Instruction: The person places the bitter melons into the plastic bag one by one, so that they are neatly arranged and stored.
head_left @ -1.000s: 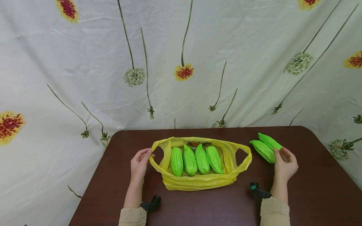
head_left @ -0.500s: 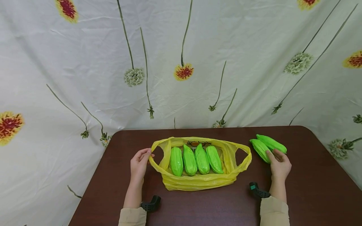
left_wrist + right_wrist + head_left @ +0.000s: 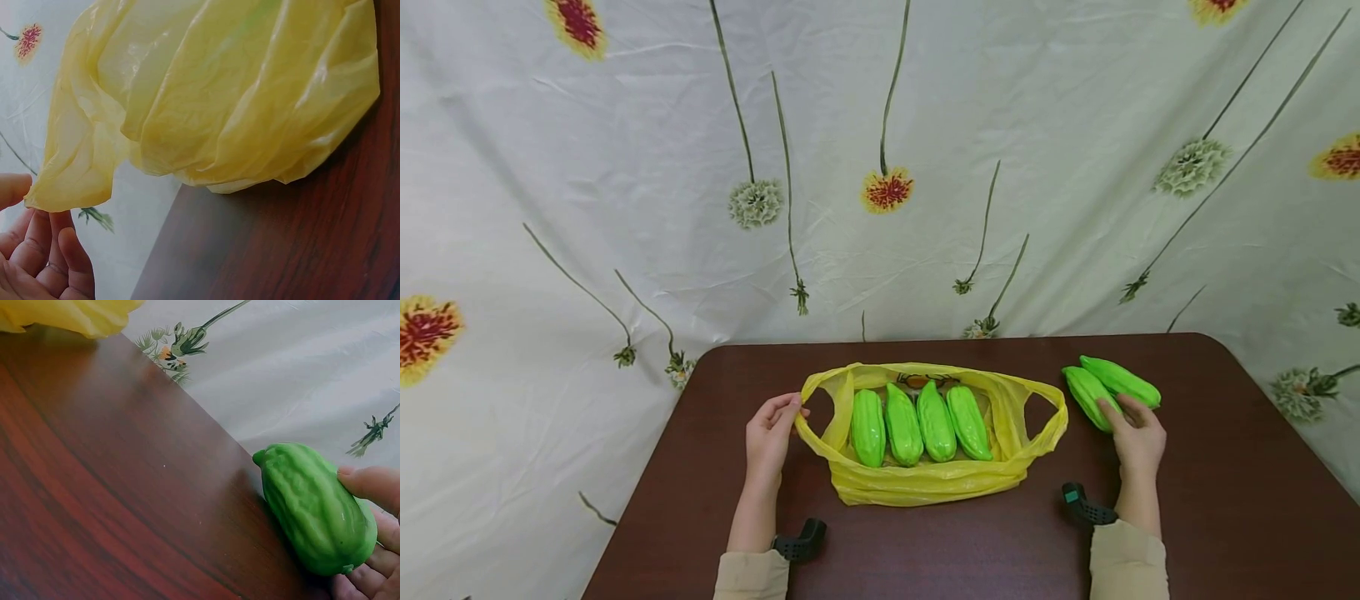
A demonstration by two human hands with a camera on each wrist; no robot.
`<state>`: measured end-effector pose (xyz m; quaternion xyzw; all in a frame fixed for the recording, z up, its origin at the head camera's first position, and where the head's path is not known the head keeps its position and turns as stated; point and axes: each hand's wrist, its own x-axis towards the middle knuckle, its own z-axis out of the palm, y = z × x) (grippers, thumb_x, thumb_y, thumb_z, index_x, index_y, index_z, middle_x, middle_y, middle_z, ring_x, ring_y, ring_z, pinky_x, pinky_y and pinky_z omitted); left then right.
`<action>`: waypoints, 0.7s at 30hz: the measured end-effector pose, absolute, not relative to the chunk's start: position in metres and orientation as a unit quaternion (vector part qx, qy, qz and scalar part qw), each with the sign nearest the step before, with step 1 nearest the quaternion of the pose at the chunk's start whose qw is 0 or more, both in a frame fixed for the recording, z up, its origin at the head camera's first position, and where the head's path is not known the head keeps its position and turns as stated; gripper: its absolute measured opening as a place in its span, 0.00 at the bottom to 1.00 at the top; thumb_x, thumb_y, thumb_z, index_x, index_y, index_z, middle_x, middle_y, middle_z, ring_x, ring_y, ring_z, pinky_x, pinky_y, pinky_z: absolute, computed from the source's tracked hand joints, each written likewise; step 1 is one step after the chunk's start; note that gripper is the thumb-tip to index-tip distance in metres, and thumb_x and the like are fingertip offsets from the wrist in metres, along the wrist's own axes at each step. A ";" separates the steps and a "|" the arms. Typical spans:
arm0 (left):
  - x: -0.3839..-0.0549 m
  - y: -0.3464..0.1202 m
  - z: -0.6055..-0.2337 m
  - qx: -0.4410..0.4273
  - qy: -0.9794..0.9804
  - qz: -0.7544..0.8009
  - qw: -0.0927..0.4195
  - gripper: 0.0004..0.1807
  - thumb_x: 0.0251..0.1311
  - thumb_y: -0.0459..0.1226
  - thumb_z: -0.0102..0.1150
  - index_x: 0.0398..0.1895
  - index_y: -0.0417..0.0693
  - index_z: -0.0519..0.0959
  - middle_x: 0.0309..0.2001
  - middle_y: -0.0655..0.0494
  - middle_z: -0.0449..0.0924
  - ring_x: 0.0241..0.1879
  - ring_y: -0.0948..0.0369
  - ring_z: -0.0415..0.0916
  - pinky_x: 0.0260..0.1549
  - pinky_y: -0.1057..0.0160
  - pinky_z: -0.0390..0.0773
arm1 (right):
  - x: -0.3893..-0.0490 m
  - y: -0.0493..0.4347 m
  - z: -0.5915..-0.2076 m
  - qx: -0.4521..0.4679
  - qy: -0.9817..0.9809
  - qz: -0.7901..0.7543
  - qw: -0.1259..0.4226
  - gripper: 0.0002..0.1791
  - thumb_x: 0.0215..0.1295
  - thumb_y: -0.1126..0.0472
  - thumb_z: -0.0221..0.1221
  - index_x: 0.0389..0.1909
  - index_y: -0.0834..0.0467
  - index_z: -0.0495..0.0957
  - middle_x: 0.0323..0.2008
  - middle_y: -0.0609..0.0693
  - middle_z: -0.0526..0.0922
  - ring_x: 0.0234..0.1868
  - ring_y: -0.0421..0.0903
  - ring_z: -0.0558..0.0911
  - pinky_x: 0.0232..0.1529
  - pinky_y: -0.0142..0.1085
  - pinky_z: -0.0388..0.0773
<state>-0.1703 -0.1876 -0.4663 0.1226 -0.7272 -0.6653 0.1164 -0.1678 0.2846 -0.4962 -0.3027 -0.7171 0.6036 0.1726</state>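
A yellow plastic bag (image 3: 925,485) lies with its mouth spread wide, and several green bitter melons (image 3: 904,425) sit side by side inside it. My left hand (image 3: 769,437) pinches the bag's left handle between thumb and fingers; the left wrist view shows the handle's edge (image 3: 75,194) at the fingertips. Right of the bag, my right hand (image 3: 1138,437) holds the lower end of a bitter melon (image 3: 1086,396), thumb on one side and fingers on the other. In the right wrist view this bitter melon (image 3: 315,512) is ridged and partly hides the fingers. Another bitter melon (image 3: 1122,382) lies just behind it.
Everything rests on a dark reddish-brown table (image 3: 947,554) with rounded far corners. A pale cloth with printed flowers (image 3: 820,250) hangs behind it. The bag's right handle (image 3: 1051,421) stands between the bag and the two outside bitter melons.
My right hand has moved left, from the farther bitter melon to the nearer one. The farther one has shifted slightly and lies at a flatter slant. The left hand and bag have stayed put.
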 end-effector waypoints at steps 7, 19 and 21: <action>-0.170 -0.187 -0.467 0.123 -0.727 -0.664 0.119 0.16 0.64 0.42 0.56 0.46 0.39 0.79 0.25 0.65 0.81 0.32 0.65 0.76 0.33 0.66 0.74 | -0.167 0.284 -0.494 -0.296 -0.744 0.583 0.136 0.36 0.58 0.43 0.61 0.63 0.61 0.69 0.61 0.58 0.69 0.62 0.51 0.67 0.57 0.40 0.65; -0.171 -0.187 -0.467 0.124 -0.728 -0.664 0.120 0.16 0.64 0.42 0.56 0.46 0.39 0.79 0.25 0.65 0.81 0.32 0.66 0.76 0.34 0.64 0.74 | -0.172 0.280 -0.486 -0.313 -0.691 0.633 0.151 0.37 0.54 0.45 0.66 0.62 0.59 0.70 0.61 0.52 0.71 0.64 0.49 0.65 0.62 0.40 0.62; -0.171 -0.187 -0.467 0.123 -0.728 -0.663 0.119 0.16 0.64 0.43 0.56 0.46 0.39 0.79 0.26 0.64 0.81 0.32 0.66 0.76 0.34 0.65 0.74 | -0.177 0.283 -0.493 -0.314 -0.688 0.633 0.164 0.37 0.52 0.44 0.66 0.62 0.57 0.71 0.60 0.52 0.72 0.63 0.49 0.66 0.62 0.40 0.62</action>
